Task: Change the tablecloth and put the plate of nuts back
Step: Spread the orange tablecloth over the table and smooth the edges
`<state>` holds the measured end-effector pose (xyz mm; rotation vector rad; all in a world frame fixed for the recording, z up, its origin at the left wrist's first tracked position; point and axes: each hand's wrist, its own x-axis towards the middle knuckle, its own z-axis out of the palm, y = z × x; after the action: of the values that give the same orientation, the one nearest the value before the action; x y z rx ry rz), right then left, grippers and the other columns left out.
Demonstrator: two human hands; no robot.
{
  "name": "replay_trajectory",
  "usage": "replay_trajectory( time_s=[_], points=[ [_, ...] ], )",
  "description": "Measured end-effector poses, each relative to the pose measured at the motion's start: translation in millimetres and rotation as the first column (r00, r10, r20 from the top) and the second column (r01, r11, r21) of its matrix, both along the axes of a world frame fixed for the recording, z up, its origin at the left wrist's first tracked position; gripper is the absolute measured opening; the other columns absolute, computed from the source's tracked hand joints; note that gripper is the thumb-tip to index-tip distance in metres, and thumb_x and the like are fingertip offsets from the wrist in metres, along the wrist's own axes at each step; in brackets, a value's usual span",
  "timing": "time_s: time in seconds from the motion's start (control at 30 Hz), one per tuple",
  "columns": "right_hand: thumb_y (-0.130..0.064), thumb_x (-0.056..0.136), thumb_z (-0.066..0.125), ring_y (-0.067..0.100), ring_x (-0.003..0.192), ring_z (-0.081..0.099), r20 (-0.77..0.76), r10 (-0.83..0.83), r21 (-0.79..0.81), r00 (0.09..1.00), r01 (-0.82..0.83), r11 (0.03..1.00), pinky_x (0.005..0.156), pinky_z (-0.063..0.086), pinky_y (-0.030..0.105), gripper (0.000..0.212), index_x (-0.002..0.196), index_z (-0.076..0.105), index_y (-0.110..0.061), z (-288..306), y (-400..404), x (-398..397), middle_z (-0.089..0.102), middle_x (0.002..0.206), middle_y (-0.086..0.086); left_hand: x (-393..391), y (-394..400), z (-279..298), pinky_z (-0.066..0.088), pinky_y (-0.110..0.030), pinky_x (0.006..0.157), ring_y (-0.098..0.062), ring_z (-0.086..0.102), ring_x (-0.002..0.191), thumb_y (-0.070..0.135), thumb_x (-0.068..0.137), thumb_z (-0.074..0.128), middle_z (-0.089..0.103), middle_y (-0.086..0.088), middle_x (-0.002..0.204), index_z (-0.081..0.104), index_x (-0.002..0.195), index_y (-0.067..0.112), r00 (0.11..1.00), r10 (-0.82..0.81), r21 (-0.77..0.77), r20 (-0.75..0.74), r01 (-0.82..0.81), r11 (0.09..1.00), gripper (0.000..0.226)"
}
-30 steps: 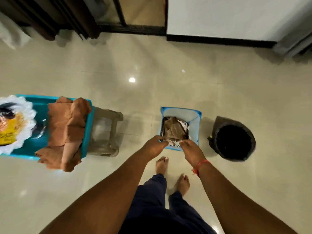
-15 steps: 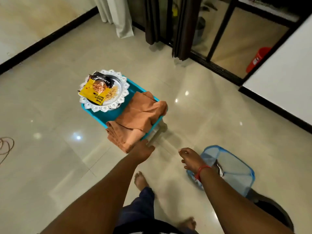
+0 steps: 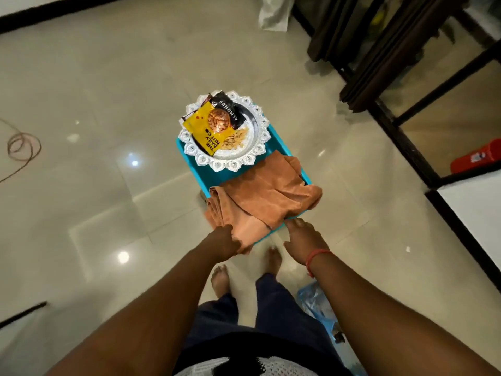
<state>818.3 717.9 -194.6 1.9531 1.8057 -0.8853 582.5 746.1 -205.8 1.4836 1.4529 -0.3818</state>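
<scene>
The folded orange tablecloth [image 3: 260, 202] lies bunched over the near end of the small teal bench [image 3: 282, 147], its lower folds hanging off the edge toward the person. The left hand [image 3: 223, 240] is on the hanging corner, apparently gripping it, though its fingers are hidden behind the fabric and I cannot tell for sure. The right hand [image 3: 303, 240] hovers just beside the cloth's near edge, fingers loosely extended and holding nothing. Just beyond both hands, the silver plate of nuts [image 3: 254, 126] sits at the bench's far end, carrying a yellow almond packet [image 3: 208, 128]. The cloth looks soft, light and limp, so it will likely sag and unfold when lifted; taking two separate corners or edges should spread it best. The plate seems rigid but its loose contents could slide, so it should be kept level.
</scene>
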Motion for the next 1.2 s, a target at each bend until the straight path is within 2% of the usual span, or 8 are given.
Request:
replay_trajectory(
  time_s=[0.13, 0.3, 0.47, 0.67, 0.8, 0.93, 1.07, 1.2],
  points=[
    [-0.031, 0.087, 0.06, 0.031, 0.134, 0.035, 0.123, 0.281, 0.085, 0.952, -0.292, 0.953, 0.105, 0.035, 0.046, 0.056, 0.139, 0.041, -0.023, -9.8, 35.7, 9.6, 0.041, 0.143, 0.005, 18.9, -3.8, -8.9, 0.045, -0.037, 0.099, -0.032, 0.053, 0.118, 0.042, 0.095, 0.057, 0.049, -0.018, 0.135, 0.05, 0.134, 0.006, 0.999, -0.027, -0.046, -0.037, 0.025, 0.999, 0.054],
    [-0.023, 0.088, 0.056, 0.035, 0.133, 0.036, 0.167, 0.519, -0.007, 0.838, -0.526, 0.851, 0.111, 0.028, 0.055, 0.051, 0.137, 0.044, -0.021, -34.5, 79.2, 23.2, 0.043, 0.141, 0.008, 33.0, 3.1, -19.1, 0.044, -0.036, 0.102, -0.027, 0.051, 0.121, 0.046, 0.093, 0.058, 0.046, -0.011, 0.139, 0.046, 0.141, 0.014, 0.994, 0.066, -0.116, -0.09, -0.076, 0.99, 0.059],
    [-0.02, 0.093, 0.05, 0.033, 0.133, 0.037, 0.133, 0.632, -0.089, 0.764, -0.626, 0.775, 0.113, 0.023, 0.058, 0.044, 0.136, 0.044, -0.022, -60.4, 106.1, 32.0, 0.048, 0.138, 0.007, 49.7, 11.3, -38.2, 0.047, -0.035, 0.095, -0.027, 0.054, 0.115, 0.042, 0.09, 0.064, 0.052, -0.012, 0.131, 0.046, 0.136, 0.012, 0.979, 0.168, -0.114, -0.112, -0.181, 0.977, 0.058],
    [-0.028, 0.094, 0.046, 0.028, 0.11, 0.059, 0.053, 0.698, -0.032, 0.714, -0.697, 0.716, 0.101, 0.038, 0.049, 0.025, 0.116, 0.058, -0.024, -61.0, 127.7, 29.1, 0.062, 0.119, 0.004, 70.8, 17.1, -51.8, 0.05, -0.042, 0.095, -0.028, 0.057, 0.108, 0.041, 0.089, 0.064, 0.057, -0.012, 0.124, 0.048, 0.129, 0.013, 0.986, 0.103, -0.082, -0.129, -0.114, 0.99, 0.051],
    [-0.021, 0.089, 0.056, 0.027, 0.101, 0.062, -0.028, 0.722, 0.064, 0.691, -0.72, 0.691, 0.091, 0.047, 0.043, 0.023, 0.111, 0.059, -0.022, -47.0, 137.8, 30.0, 0.064, 0.113, 0.004, 73.8, 15.4, -53.1, 0.049, -0.044, 0.096, -0.029, 0.053, 0.113, 0.045, 0.085, 0.066, 0.052, -0.011, 0.131, 0.038, 0.138, 0.018, 0.983, 0.067, -0.06, -0.173, -0.078, 0.995, 0.066],
    [-0.018, 0.081, 0.062, 0.03, 0.089, 0.062, -0.148, 0.715, 0.222, 0.683, -0.682, 0.697, 0.078, 0.048, 0.038, 0.019, 0.1, 0.061, -0.017, -22.6, 143.2, 23.9, 0.063, 0.099, 0.006, 69.4, 10.6, -45.0, 0.043, -0.053, 0.102, -0.033, 0.042, 0.13, 0.057, 0.082, 0.065, 0.039, -0.005, 0.149, 0.012, 0.154, 0.026, 0.967, 0.088, 0.037, -0.237, -0.082, 0.996, 0.094],
    [-0.017, 0.081, 0.056, 0.031, 0.086, 0.06, -0.279, 0.625, 0.29, 0.729, -0.557, 0.778, 0.077, 0.048, 0.039, 0.014, 0.094, 0.061, -0.015, -2.2, 140.8, 14.3, 0.062, 0.094, 0.007, 59.8, 7.4, -34.9, 0.047, -0.046, 0.096, -0.028, 0.058, 0.111, 0.051, 0.093, 0.05, 0.061, -0.003, 0.126, 0.044, 0.137, 0.027, 0.95, 0.158, 0.322, -0.27, -0.066, 0.945, 0.05],
    [-0.018, 0.085, 0.052, 0.03, 0.098, 0.059, -0.323, 0.557, 0.281, 0.765, -0.485, 0.828, 0.085, 0.047, 0.041, 0.023, 0.103, 0.064, -0.009, 10.7, 137.5, 8.3, 0.064, 0.106, 0.009, 49.7, 9.4, -16.2, 0.053, -0.039, 0.081, -0.028, 0.064, 0.091, 0.044, 0.087, 0.052, 0.07, -0.001, 0.098, 0.063, 0.105, 0.025, 0.933, 0.358, 0.38, -0.035, -0.319, 0.868, 0.029]
  ],
)
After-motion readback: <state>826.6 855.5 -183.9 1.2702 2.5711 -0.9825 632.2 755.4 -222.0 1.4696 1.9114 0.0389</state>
